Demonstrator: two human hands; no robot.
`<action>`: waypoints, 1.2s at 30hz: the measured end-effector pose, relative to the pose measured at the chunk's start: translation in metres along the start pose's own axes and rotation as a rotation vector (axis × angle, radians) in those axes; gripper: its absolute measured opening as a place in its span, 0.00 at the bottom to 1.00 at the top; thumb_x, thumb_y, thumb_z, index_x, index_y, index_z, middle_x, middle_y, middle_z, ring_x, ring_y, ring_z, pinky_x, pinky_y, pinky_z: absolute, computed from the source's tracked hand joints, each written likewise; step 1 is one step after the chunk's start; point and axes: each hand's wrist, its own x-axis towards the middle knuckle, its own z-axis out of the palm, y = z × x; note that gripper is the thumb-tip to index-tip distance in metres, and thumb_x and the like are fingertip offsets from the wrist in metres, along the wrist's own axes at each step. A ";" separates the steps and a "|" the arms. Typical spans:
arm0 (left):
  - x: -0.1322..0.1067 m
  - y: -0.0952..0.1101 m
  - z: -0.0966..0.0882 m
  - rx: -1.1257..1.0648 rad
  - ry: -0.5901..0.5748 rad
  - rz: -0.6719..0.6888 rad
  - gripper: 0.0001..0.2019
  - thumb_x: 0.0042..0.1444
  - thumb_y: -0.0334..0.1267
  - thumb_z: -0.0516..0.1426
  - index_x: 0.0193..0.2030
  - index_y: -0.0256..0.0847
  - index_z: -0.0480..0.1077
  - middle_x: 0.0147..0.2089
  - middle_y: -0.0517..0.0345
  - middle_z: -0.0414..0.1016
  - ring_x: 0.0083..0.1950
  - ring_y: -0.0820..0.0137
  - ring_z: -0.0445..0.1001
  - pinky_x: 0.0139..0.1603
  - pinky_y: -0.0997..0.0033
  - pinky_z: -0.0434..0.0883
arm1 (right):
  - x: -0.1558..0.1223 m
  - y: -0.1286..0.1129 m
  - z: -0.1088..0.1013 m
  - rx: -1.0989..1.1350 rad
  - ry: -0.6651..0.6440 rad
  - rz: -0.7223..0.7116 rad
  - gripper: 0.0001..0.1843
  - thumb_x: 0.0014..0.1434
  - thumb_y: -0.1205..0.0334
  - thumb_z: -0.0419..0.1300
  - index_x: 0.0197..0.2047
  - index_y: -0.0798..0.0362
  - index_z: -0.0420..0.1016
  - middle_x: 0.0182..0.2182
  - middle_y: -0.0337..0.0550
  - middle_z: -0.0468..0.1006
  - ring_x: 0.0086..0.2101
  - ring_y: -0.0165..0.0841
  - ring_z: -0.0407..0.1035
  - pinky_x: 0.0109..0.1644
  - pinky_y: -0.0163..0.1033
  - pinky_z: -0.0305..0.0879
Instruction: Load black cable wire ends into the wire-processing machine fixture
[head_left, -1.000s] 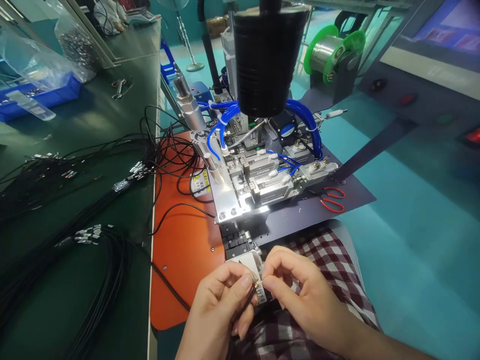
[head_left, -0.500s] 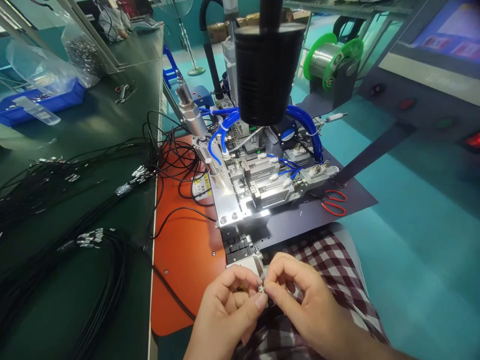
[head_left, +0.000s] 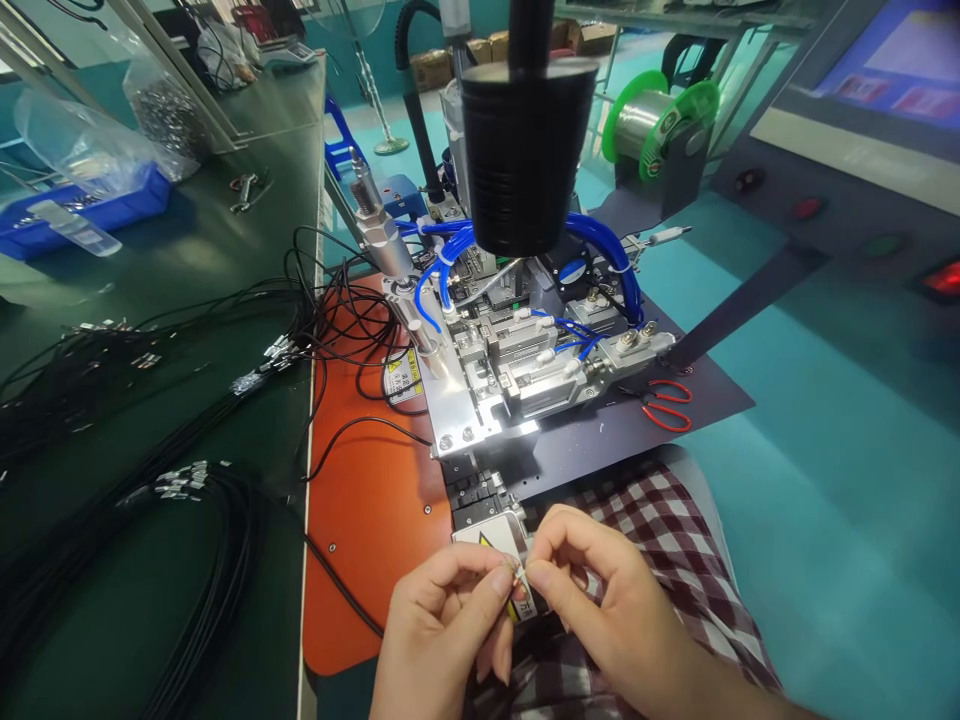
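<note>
My left hand (head_left: 450, 615) is pinched, thumb against index finger, on a small silvery connector (head_left: 518, 573). From the other side, the thumb and index finger of my right hand (head_left: 611, 590) close on the same small piece. The fingertips cover much of it, so its exact shape is unclear. Both hands are above my lap, in front of a bench machine with metal slides (head_left: 536, 375) and blue air tubes. Just behind the fingertips is a white plate with a yellow warning label (head_left: 487, 535).
Bundles of black cables (head_left: 217, 560) with silvery ends lie on the dark green table at left. A blue bin (head_left: 90, 215) stands farther back. Red-handled pliers (head_left: 667, 405) rest on the machine's dark plate. A black funnel-shaped hood (head_left: 525, 160) hangs overhead; a wire spool (head_left: 652, 125) stands behind.
My left fingers have shifted slightly, with thumb and index finger straighter and closer together around the connector. More of the warning-labelled plate shows. My right hand has barely moved.
</note>
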 end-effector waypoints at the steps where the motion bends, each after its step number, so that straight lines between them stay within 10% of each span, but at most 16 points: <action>1: 0.000 0.000 0.000 -0.001 -0.003 0.005 0.17 0.47 0.51 0.65 0.28 0.36 0.72 0.12 0.64 0.65 0.14 0.80 0.58 0.19 0.79 0.52 | 0.000 -0.001 0.000 0.019 -0.006 0.027 0.09 0.58 0.68 0.56 0.26 0.53 0.66 0.23 0.34 0.64 0.24 0.28 0.59 0.28 0.33 0.56; 17: -0.001 -0.004 0.004 -0.127 0.043 0.158 0.13 0.48 0.43 0.65 0.24 0.36 0.68 0.22 0.65 0.65 0.16 0.83 0.59 0.19 0.80 0.53 | 0.002 0.001 0.002 0.327 -0.157 0.257 0.17 0.58 0.48 0.58 0.30 0.53 0.64 0.16 0.29 0.60 0.19 0.25 0.53 0.24 0.31 0.50; 36: -0.005 0.002 0.002 -0.050 -0.047 0.045 0.14 0.51 0.46 0.64 0.29 0.37 0.70 0.16 0.67 0.64 0.17 0.81 0.57 0.22 0.79 0.54 | -0.006 0.003 0.004 0.225 -0.097 0.165 0.11 0.64 0.59 0.55 0.30 0.53 0.64 0.20 0.31 0.62 0.21 0.25 0.56 0.25 0.31 0.52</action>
